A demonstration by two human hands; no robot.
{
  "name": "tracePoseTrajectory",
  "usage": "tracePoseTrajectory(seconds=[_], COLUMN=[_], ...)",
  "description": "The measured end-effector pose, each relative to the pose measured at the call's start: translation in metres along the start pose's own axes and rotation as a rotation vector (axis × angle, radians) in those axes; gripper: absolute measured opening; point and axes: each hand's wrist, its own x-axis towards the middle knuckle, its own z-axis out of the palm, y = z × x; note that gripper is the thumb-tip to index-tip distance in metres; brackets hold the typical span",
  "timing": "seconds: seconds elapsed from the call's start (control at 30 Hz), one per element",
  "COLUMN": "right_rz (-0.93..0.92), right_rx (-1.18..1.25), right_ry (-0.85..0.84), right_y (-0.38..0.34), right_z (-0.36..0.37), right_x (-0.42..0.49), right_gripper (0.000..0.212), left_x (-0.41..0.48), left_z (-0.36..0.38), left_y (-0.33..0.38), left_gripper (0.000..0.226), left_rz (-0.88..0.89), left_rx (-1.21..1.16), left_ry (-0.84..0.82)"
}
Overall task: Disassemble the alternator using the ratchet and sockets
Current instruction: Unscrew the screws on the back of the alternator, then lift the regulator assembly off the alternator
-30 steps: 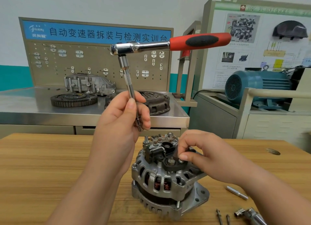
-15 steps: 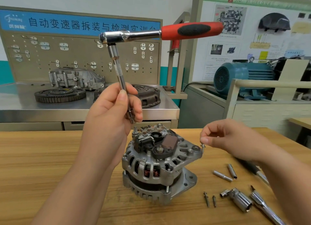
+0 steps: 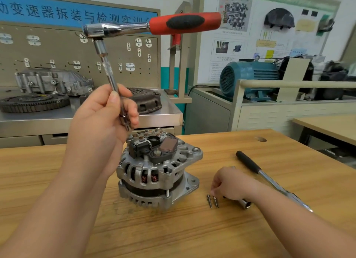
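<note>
The silver alternator [image 3: 158, 171] stands on the wooden table [image 3: 192, 234] with its black rear parts facing up. My left hand [image 3: 100, 119] grips the long extension bar [image 3: 107, 68] of the red-handled ratchet [image 3: 185, 23]. The bar's tip sits just above a stud at the alternator's back left. My right hand [image 3: 231, 182] is down on the table right of the alternator, fingers curled, their tips beside two loose screws [image 3: 212, 201]. The small screw it pinched is hidden under the fingers.
A chrome socket [image 3: 244, 202] lies by my right wrist and a long black-gripped tool [image 3: 256, 171] lies behind it. A steel bench behind holds a flywheel [image 3: 34, 101], a housing and a clutch plate [image 3: 148, 101]. A blue motor [image 3: 248, 78] stands at the right.
My right hand lifted a small screw off the alternator's top and carried it right and down to the table beside the loose screws. My left hand kept the ratchet over the alternator.
</note>
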Motion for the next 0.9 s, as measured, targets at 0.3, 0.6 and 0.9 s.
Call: tracePoseTrajectory(seconds=[0.3,0.6,0.9], right_rz=[-0.132,-0.618,-0.568], right_rx=[0.245,0.133,0.173], right_ry=[0.378,0.281,0.389], right_y=[-0.007,-0.087,-0.101], right_z=[-0.025,-0.042,-0.031], right_x=[-0.01,-0.039,-0.017], right_gripper=[0.014,0.101,0.105], left_x=[0.002,0.005,0.005], left_z=[-0.006,-0.011,-0.012], left_y=[0.004,0.004,0.006], left_gripper=[0.035,0.034,0.034], left_rz=[-0.003,-0.004,-0.018], left_rx=[0.028,0.04,0.053], left_ry=[0.01,0.043,0.056])
